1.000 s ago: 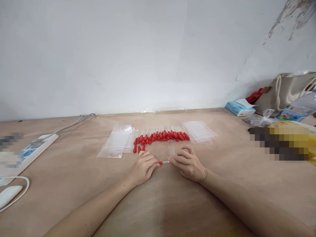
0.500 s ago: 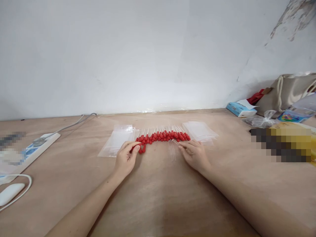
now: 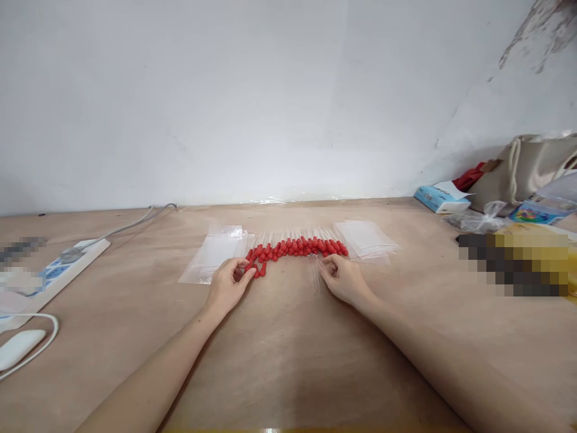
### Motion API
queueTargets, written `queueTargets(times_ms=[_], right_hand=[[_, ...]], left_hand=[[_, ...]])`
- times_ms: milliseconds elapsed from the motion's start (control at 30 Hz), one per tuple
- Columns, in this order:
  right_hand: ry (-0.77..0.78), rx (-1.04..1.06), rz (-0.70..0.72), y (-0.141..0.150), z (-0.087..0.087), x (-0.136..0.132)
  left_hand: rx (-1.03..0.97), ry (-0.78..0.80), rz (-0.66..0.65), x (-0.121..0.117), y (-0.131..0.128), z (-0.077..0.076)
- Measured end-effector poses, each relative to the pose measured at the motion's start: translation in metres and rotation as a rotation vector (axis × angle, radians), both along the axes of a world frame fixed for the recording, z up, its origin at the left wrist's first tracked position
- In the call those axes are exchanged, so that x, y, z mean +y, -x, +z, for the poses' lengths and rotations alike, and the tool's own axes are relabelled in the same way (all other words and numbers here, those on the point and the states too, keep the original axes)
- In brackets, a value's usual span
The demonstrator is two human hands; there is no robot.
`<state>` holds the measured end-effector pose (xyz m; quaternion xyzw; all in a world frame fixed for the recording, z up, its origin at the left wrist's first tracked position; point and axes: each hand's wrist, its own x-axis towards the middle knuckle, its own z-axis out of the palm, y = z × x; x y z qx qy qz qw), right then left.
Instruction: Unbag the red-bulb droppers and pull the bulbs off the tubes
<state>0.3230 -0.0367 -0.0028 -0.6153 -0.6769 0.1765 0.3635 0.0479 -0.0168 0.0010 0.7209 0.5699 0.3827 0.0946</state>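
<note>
Row of thin clear droppers with red rubber bulbs [image 3: 296, 246]. At row's near left end, left hand [image 3: 228, 282] curls, thumb beside loose red pear-shaped bulbs [image 3: 262, 270]; cannot tell if gripping. Near row's right half, right hand [image 3: 343, 278] bends, fingertips at slim clear tubes [image 3: 315, 279]; grasp unclear.

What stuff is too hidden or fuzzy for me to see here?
All in the head view:
Left hand: it covers part of the red bulbs nearest it, so I can't tell whether it grips one.
Right hand: the clear tubes beside it are too thin and see-through to count.
Bag: cut off by the right edge.
White rounded thing: cut off by the left edge.
Dark thing: hidden by blocky blurring.
</note>
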Motion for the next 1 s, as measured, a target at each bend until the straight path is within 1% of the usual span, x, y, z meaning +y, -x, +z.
queueTargets(times_ms=[100,233,333,400,533,667,733,833,933,1000], right_hand=[[-0.017,-0.019,0.008,0.004,-0.003,0.000],[-0.057,-0.033,0.051,0.004,-0.006,-0.002],[-0.142,-0.104,0.072,0.002,-0.008,-0.005],[-0.165,-0.174,0.088,0.001,-0.009,-0.009],[-0.118,-0.277,0.155,0.004,-0.008,-0.019],[-0.111,-0.326,0.182,0.007,-0.007,-0.023],[-0.115,-0.334,0.185,0.007,-0.007,-0.024],[-0.123,-0.337,0.192,0.008,-0.006,-0.024],[-0.128,-0.339,0.196,0.008,-0.006,-0.026],[-0.130,-0.342,0.205,0.008,-0.005,-0.027]], left_hand=[[0.030,-0.046,0.019,-0.002,-0.001,0.002],[0.077,-0.137,0.053,-0.004,-0.002,0.008],[0.125,-0.191,0.005,-0.001,-0.006,0.017],[0.191,-0.210,-0.052,0.004,-0.013,0.023],[0.371,-0.164,-0.147,0.021,-0.037,0.033],[0.465,-0.134,-0.175,0.041,-0.058,0.033],[0.465,-0.124,-0.187,0.048,-0.063,0.029],[0.413,-0.139,-0.199,0.053,-0.066,0.024],[0.306,-0.222,-0.167,0.051,-0.065,0.020],[0.211,-0.285,-0.129,0.046,-0.062,0.018]])
